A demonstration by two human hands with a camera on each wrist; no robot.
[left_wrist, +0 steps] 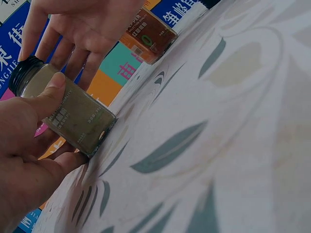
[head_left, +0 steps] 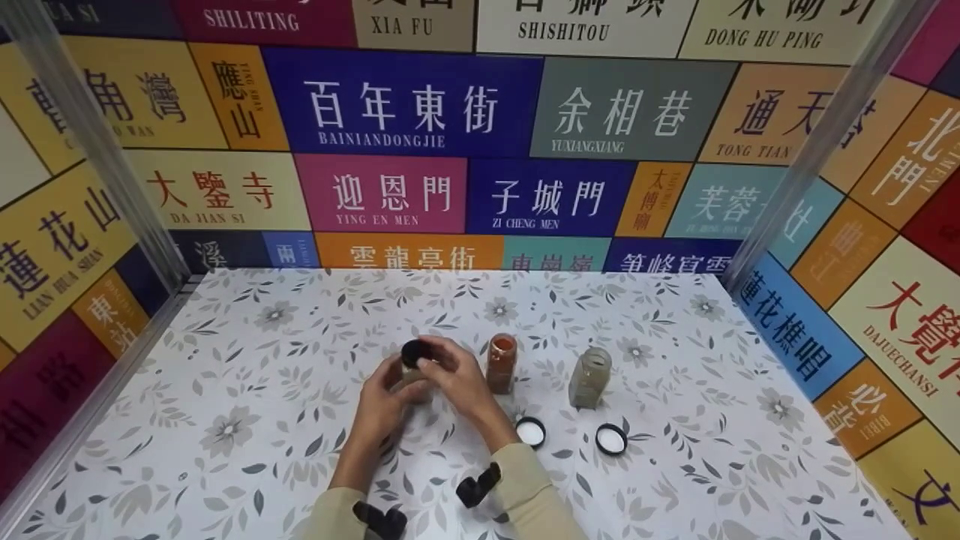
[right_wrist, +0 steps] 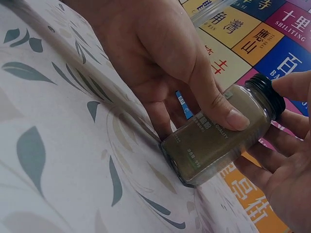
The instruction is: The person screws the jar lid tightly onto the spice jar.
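Observation:
My left hand (head_left: 377,405) grips a square glass spice jar (right_wrist: 218,145) of grey-brown powder, its thumb across the label. The jar stands on the patterned table, its base at the surface in both wrist views. A black screw lid (head_left: 415,352) sits on the jar's neck. With thumb and fingertips, my right hand (head_left: 459,373) holds this lid from the side. Just right of the hands, a lidless jar of reddish-brown powder (head_left: 502,367) stands upright. In the head view, my hands hide most of the gripped jar.
Farther right stands another lidless jar (head_left: 590,379) with greyish contents. Two black lids with white insides, one nearer the hands (head_left: 531,433) and one to its right (head_left: 611,439), lie on the floral table (head_left: 300,330). Sign-covered panels (head_left: 405,105) enclose the back and sides.

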